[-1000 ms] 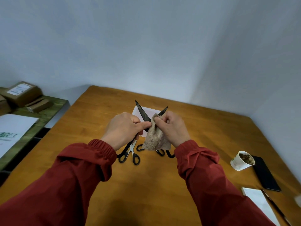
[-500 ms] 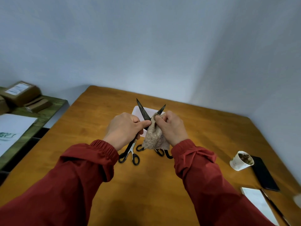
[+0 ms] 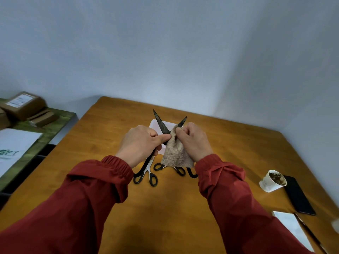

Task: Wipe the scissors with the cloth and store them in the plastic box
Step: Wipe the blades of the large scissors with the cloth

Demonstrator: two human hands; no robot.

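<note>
My left hand (image 3: 139, 143) grips a pair of dark scissors (image 3: 161, 123) held above the table, blades spread and pointing away from me. My right hand (image 3: 192, 140) pinches a beige cloth (image 3: 176, 153) round the right blade, whose tip sticks out above the cloth. Behind the hands lies a white plastic box (image 3: 153, 124), mostly hidden. Two more pairs of scissors lie on the table below the hands: one (image 3: 148, 173) with black handles to the left, another (image 3: 178, 169) partly under the hanging cloth.
A wooden table (image 3: 165, 208) fills the lower view. At the right stand a dirty paper cup (image 3: 273, 182), a black phone (image 3: 297, 197) and a white notepad (image 3: 291, 228). A green side table (image 3: 45, 131) with cardboard boxes (image 3: 23, 105) is at the left.
The cloth in my right hand has slid a little along the right blade, so less of the tip shows. The left hand holds the scissors almost still.
</note>
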